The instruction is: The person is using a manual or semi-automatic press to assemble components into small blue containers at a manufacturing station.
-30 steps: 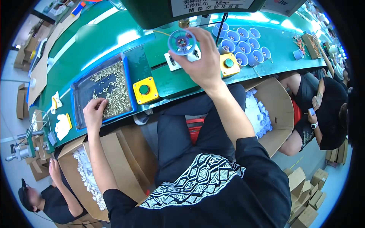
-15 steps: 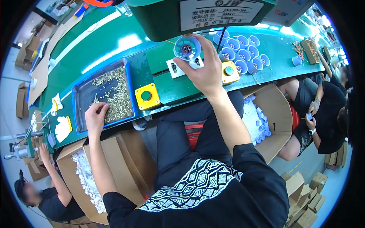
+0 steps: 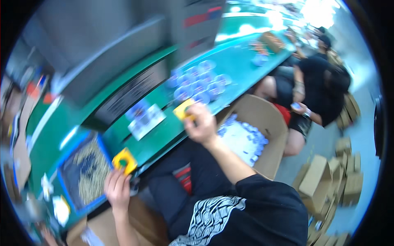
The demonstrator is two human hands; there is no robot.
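Note:
The picture is smeared by motion. My left hand (image 3: 117, 189) reaches the near edge of a yellow button box (image 3: 129, 158) with a green button, fingers stretched out and nothing visible in them. At a second yellow button box (image 3: 179, 110), my right hand (image 3: 201, 124) has its fingers bent but apart over the green button. Between the two boxes a clear bluish cup (image 3: 138, 110) stands on the white fixture plate (image 3: 152, 121), below the head of the green press (image 3: 123, 88). Whether the fingertips press the buttons cannot be made out.
Left of the press lies a blue-rimmed tray (image 3: 67, 186) of small brass-coloured parts. Several bluish cups (image 3: 199, 84) stand on the green bench beyond the right box. A carton (image 3: 273, 123) of small white-blue parts is beside my right arm; a seated person (image 3: 324, 82) is farther right.
My right hand has let go of the cup, now on the fixture, and moved to the right button box. My left hand has left the parts tray for the left box. The view has turned right.

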